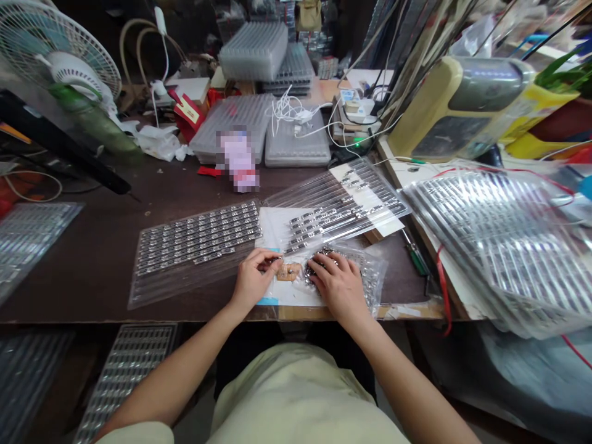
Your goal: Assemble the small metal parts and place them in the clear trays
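Whatever is between the fingertips of the person's left hand (252, 279) is too small and too covered to make out. The right hand (341, 283) hides part of a heap of small metal parts (370, 277) in a clear bag; whether its fingers grip any is unclear. Beyond the left hand, a pinkish object (237, 154) is blurred into blocks. Far to that hand's left, a fan (74, 68) and a ridged tray (34, 237) are cut off by the edge. Below, the left forearm partly covers another tray (132, 351).
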A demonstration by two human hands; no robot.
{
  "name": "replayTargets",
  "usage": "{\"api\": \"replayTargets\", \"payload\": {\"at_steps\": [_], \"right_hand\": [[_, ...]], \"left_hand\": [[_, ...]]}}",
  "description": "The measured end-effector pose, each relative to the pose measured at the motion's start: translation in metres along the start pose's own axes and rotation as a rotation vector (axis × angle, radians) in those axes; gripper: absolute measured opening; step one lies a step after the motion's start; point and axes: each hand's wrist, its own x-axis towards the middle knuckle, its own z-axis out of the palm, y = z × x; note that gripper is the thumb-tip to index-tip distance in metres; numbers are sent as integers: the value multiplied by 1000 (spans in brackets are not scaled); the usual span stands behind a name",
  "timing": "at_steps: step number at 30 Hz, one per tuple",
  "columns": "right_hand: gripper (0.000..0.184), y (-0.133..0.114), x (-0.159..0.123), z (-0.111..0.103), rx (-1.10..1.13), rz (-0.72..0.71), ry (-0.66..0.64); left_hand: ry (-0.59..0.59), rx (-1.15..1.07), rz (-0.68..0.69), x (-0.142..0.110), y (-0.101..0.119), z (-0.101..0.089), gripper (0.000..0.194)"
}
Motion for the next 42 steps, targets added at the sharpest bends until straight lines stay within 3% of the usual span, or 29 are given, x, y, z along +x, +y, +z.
{"api": "replayTargets", "payload": {"at_steps": [5, 12, 28, 32, 36, 42], "right_hand": [[9, 11, -5, -3, -15, 1, 31], [10, 9, -6, 1, 101, 47, 170], [13, 12, -6, 2, 206, 60, 215], [12, 3, -2, -4, 245, 43, 211], [13, -15, 5, 0, 289, 33, 115], [11, -32, 13, 18, 265, 51, 77]], "left_hand": [[-82, 81, 70, 3, 10, 6, 13], [-177, 230, 259, -4, 11, 21, 13], [-184, 178, 232, -3, 11, 25, 7], [-50, 214, 210, 7, 9, 6, 10], [144, 548, 127, 21, -6, -32, 11], [175, 739, 71, 17, -33, -63, 14]]}}
